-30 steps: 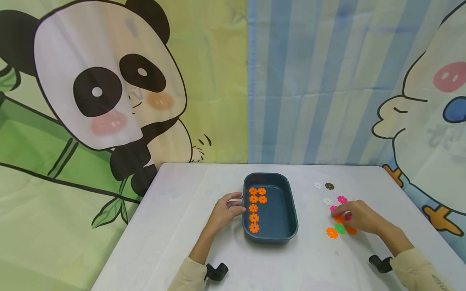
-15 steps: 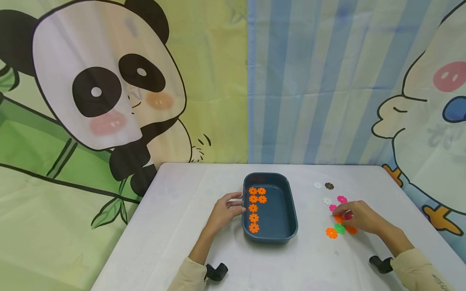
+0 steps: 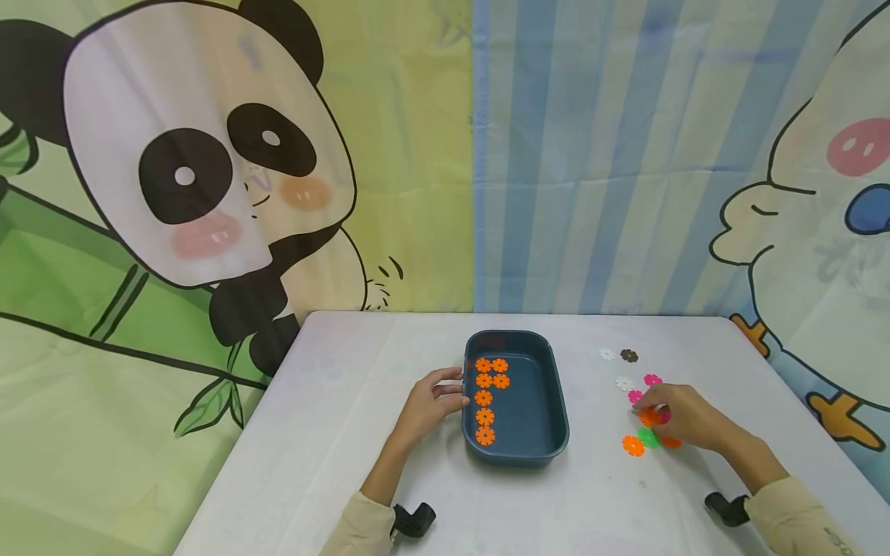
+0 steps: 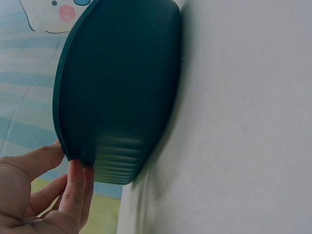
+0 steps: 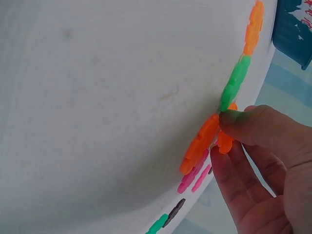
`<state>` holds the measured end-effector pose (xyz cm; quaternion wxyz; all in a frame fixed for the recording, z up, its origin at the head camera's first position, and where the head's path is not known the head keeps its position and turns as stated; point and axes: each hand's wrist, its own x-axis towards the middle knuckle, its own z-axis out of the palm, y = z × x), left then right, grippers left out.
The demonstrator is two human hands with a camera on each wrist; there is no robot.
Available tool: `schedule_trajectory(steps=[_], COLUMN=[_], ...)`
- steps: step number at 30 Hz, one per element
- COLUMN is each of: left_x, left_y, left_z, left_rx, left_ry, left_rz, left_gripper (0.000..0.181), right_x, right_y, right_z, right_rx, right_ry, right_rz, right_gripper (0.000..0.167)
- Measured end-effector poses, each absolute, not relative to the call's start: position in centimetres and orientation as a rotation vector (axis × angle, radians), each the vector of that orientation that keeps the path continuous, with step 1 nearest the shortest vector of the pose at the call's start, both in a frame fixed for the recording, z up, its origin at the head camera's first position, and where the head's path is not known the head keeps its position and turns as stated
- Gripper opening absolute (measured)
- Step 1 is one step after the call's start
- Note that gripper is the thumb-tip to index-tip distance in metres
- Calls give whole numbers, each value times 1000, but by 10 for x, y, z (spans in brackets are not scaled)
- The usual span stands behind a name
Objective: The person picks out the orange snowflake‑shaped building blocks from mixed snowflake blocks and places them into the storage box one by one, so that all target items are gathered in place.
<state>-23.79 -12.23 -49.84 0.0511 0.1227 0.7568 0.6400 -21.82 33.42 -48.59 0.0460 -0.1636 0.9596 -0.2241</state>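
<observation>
At the dark blue tray (image 3: pixel 535 432), my left hand (image 3: pixel 424 408) pinches the left rim; in the left wrist view the fingertips (image 4: pixel 75 165) press its outer wall. Orange flower-shaped discs (image 3: pixel 484 417) lie inside along the tray's left side. My right hand (image 3: pixel 684 415) is over the loose discs on the right and pinches an orange flower-shaped disc (image 5: pixel 225 140) between thumb and fingers. Close to it lie a green disc (image 3: pixel 647 438), an orange disc (image 3: pixel 633 445) and pink discs (image 3: pixel 653 380). The hand partly covers another orange disc (image 3: pixel 670 442).
White discs (image 3: pixel 624 383) and a brown disc (image 3: pixel 629 355) lie farther back on the white table (image 3: pixel 375 347). Black wrist mounts (image 3: pixel 415 520) stick out beside both sleeves. Behind the table hangs a printed cloth (image 3: pixel 410 154) with a panda.
The orange disc at my right fingertips has shifted slightly and covers more of the pink disc behind it. My left hand and the tray stay in place.
</observation>
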Motion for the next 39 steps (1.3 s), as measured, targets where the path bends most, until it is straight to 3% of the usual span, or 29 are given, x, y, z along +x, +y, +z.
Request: schedule_trajectory(steps=[22, 39], left_x=[-237, -237], left_y=[-122, -123], left_z=[-497, -497], left_rx=[367, 376], left_ry=[2310, 2299], left_rz=[1943, 1946], left_gripper=[55, 56], right_x=[-221, -235], right_y=[331, 253], right_z=[-471, -436], right_rx=[-458, -796], right_ry=[2960, 3057], right_rz=[-630, -968], right_gripper=[36, 36])
